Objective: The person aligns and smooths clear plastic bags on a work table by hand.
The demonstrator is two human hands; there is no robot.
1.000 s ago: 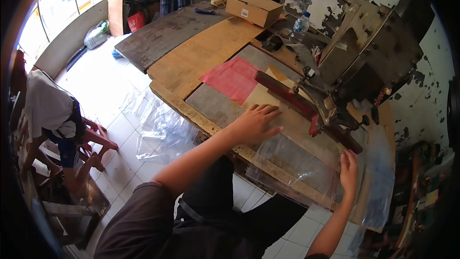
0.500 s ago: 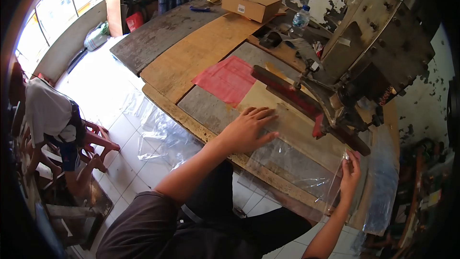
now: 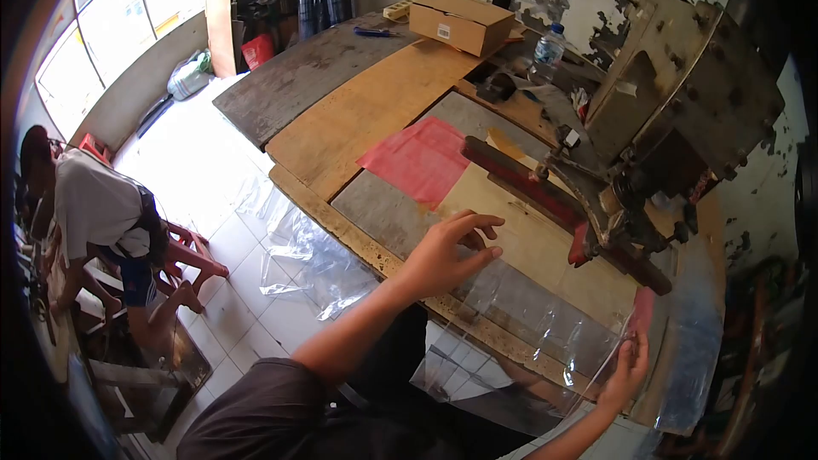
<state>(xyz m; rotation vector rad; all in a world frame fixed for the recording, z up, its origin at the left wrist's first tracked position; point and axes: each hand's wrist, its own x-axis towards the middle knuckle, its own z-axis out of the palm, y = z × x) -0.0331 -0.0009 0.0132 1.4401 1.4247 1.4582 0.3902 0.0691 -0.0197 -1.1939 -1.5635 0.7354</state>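
Observation:
My left hand [image 3: 453,254] is over the front of the worktable, its fingers bent and the thumb apart, with nothing visible between them. At the lower right, my right hand [image 3: 625,372] pinches the right edge of a clear plastic sheet [image 3: 520,324]. The sheet spreads to the left and hangs past the table's front edge. Beyond my hands lies a cream-coloured sheet [image 3: 520,243], partly under the red bar [image 3: 520,192] of a metal machine [image 3: 682,94]. Red sheet material [image 3: 417,158] lies left of the bar, and a red strip [image 3: 642,311] shows just above my right hand.
A cardboard box [image 3: 460,24], a water bottle [image 3: 550,47] and a blue cutter-like tool [image 3: 375,32] are on the table's far side. Crumpled clear plastic [image 3: 315,247] lies on the tiled floor at left. Another person [image 3: 102,204] is at the far left. More plastic [image 3: 686,349] drapes at right.
My right hand has moved down towards me with the plastic sheet's edge, exposing more of the red strip. My left hand has lifted and its fingers have curled. The whole view has shifted slightly.

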